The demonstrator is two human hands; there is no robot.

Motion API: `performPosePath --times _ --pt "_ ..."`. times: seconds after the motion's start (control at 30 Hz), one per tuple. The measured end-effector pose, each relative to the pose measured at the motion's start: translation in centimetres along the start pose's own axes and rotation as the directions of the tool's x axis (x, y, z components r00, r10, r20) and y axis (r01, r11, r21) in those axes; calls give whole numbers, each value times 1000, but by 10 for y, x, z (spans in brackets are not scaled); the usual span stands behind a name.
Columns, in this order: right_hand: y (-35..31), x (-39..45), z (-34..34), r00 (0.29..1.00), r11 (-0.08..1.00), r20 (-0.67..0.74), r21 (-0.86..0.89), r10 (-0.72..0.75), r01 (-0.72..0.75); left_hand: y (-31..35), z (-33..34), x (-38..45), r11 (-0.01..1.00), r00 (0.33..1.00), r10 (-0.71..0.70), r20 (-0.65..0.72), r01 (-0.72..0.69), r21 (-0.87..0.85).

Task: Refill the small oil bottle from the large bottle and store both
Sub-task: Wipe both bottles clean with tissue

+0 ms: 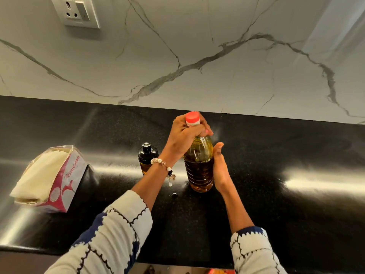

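Observation:
A large clear plastic oil bottle [199, 165] with a red cap [192, 118] stands upright on the black counter, filled with amber oil. My left hand [184, 135] grips its neck just under the cap, fingers curled round it. My right hand [220, 169] lies flat against the bottle's right side, fingers straight. Just left of it and behind my left wrist stands the small dark glass oil bottle [147, 157], with a black top and a little oil showing low down.
An opened pack of paper napkins [49, 178] lies at the left of the glossy black counter [276, 175]. A small dark spot [174, 194] sits on the counter near the large bottle. A marble backsplash with a wall socket [76, 11] rises behind.

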State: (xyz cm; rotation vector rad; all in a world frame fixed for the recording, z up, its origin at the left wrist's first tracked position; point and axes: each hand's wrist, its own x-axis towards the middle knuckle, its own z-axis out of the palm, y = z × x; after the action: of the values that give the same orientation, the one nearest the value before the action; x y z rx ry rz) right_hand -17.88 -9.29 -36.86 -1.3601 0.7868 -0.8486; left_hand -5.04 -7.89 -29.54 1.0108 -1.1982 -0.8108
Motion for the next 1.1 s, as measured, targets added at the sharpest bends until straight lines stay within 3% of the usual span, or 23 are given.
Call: performPosePath --times 0.1,0.2,0.3,0.43,0.53,0.77,0.93,1.1 --pt "17 -1 2 994 1000 -112 18 20 -18 -10 -6 -7 984 998 -46 -49 54 172" --pt "24 -6 8 983 999 -181 27 22 -17 -23 4 -29 927 970 -125 -208 189 324" --pt "25 -8 12 983 999 -185 32 12 -6 -34 16 -46 925 916 -189 -354 287 248" --pt "31 -9 7 990 997 -121 39 73 -69 -43 18 -46 945 886 -165 -434 268 187" --pt "36 -12 3 984 986 -79 54 163 -159 -46 15 -42 956 877 -180 -445 262 131" --pt "47 -14 -5 923 923 -149 216 354 -319 -47 8 -29 951 856 -291 -427 309 -29" --pt "48 -11 -10 915 725 -54 629 401 -281 -36 0 -17 926 826 -367 -427 284 -248" --pt "44 -9 1 904 534 -28 815 426 -226 -29 -4 -11 929 838 -317 -444 180 -324"
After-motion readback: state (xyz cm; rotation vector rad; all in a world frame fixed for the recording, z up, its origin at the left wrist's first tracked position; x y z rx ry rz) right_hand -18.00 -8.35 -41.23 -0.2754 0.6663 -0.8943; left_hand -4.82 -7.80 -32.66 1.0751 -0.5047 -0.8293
